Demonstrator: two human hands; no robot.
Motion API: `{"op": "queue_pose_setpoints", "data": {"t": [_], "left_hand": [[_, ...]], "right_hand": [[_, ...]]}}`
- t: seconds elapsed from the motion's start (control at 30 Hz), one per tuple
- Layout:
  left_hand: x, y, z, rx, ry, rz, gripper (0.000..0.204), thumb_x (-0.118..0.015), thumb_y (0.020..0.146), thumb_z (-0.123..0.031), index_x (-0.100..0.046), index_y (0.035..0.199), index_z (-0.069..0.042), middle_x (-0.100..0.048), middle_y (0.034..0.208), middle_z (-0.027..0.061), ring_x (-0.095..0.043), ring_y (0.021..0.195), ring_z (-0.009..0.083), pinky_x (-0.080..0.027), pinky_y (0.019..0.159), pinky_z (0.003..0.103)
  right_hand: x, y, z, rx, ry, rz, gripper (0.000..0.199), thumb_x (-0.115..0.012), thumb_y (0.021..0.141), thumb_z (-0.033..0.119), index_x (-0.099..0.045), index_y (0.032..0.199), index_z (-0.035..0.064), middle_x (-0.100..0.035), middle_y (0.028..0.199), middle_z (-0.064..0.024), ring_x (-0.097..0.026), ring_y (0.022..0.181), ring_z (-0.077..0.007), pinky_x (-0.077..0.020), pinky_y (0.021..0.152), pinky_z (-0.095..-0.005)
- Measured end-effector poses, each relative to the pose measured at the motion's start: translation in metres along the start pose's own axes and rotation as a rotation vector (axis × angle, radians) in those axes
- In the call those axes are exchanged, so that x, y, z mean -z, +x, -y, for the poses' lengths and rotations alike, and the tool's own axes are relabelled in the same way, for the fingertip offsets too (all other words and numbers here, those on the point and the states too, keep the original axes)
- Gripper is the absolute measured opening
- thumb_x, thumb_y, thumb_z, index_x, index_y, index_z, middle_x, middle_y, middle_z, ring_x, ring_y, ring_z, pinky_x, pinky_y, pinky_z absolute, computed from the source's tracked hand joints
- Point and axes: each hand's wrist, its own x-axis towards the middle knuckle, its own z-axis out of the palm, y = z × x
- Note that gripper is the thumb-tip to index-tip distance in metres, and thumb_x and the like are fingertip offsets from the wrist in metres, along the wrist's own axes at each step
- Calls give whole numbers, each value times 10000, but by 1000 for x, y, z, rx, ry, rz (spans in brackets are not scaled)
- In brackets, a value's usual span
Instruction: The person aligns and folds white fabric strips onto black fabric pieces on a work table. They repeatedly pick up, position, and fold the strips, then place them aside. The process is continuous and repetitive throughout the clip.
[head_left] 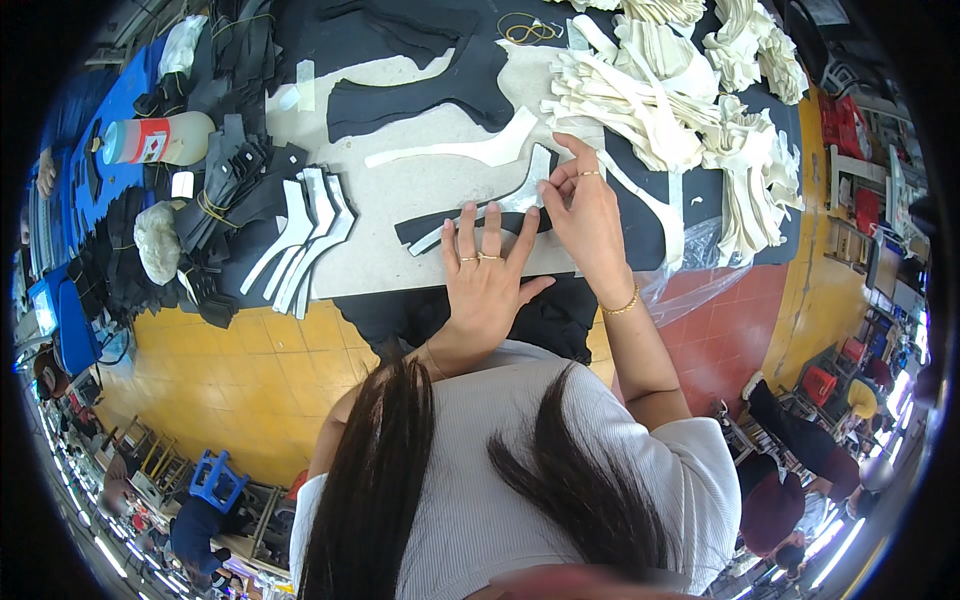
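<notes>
A curved black fabric piece (412, 231) lies near the table's front edge, with a narrower silvery-white curved piece (520, 198) on top of it. My left hand (486, 295) rests on both, fingers spread and pressing them flat. At their upper right end is my right hand (588, 228), its thumb and fingertips closed on the edge of the white piece; the exact grip is partly hidden. A loose white curved strip (455, 152) lies just beyond. Farther back are larger black fabric pieces (420, 105).
White-topped black pieces (312, 235) are fanned out on the left. Behind them are tied black bundles (225, 185) and a pale bottle (185, 138) lying sideways. Cream fabric piles (640, 110) cover the right, beside clear plastic (700, 250). A yellow cord (525, 30) lies at the back.
</notes>
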Motion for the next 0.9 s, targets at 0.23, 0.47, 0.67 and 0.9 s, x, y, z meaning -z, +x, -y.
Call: {"op": "queue_pose_setpoints", "data": {"t": [0.23, 0.47, 0.67, 0.9], "left_hand": [[0, 1, 0, 5, 4, 5, 827, -772, 728, -589, -538, 1446, -252, -369, 1430, 170, -292, 1384, 435, -251, 1108, 645], [2, 1, 0, 7, -8, -7, 817, -777, 725, -571, -546, 1437, -244, -400, 1412, 177, -319, 1371, 434, -260, 1110, 643], [4, 1, 0, 9, -29, 9, 827, -796, 717, -539, -531, 1445, -249, -413, 1398, 171, -328, 1367, 431, -276, 1104, 644], [5, -9, 9, -40, 5, -6, 821, -808, 716, -505, -519, 1450, -279, -417, 1386, 163, -336, 1360, 419, -304, 1093, 637]], "right_hand": [[-3, 0, -1, -2, 12, -31, 557, -615, 851, -54, -442, 1374, 28, -585, 793, -112, -588, 707, -256, -496, 680, -384], [-10, 0, -5, 41, -62, -83, 543, -622, 849, -44, -462, 1361, 35, -543, 904, -158, -559, 782, -307, -474, 739, -414], [-4, -4, -9, 88, -398, -134, 713, -844, 771, 277, -518, 1383, 113, -500, 1148, -144, -500, 971, -307, -421, 890, -438], [-1, 15, -19, 116, -598, -300, 788, -871, 707, 440, -557, 1362, 132, -497, 1151, -147, -450, 1051, -350, -320, 973, -462]]}}
